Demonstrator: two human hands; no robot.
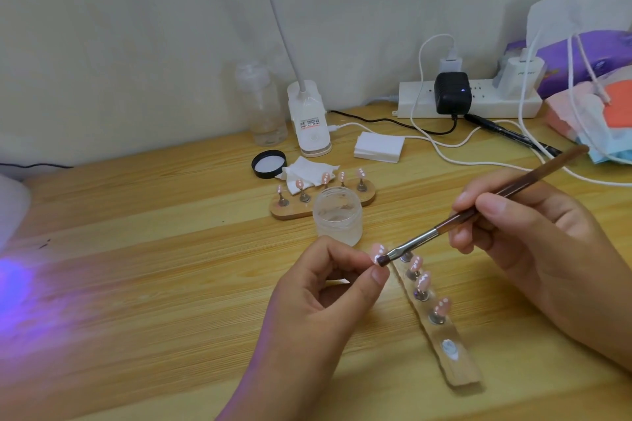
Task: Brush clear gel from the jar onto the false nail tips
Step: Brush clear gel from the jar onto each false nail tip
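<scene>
My left hand [328, 287] pinches a small stand carrying a pink false nail tip [377, 251] with white dots, held above the table. My right hand [519, 239] grips a brown-handled brush [478, 210], and its dark bristles touch that nail tip. The open jar of clear gel [337, 217] stands just behind my left hand. A near wooden holder [455, 361] lies below my right hand with three more dotted tips [423, 280] on stands. A far wooden holder [290, 212] behind the jar carries several tips [326, 178].
The jar's black lid [268, 164], crumpled wipes [304, 174] and a pad stack [379, 146] lie behind the far holder. A lamp base [309, 120], clear pump bottle [263, 106], power strip [478, 102] with cables, and packets [588, 113] line the back. Purple light glows at left.
</scene>
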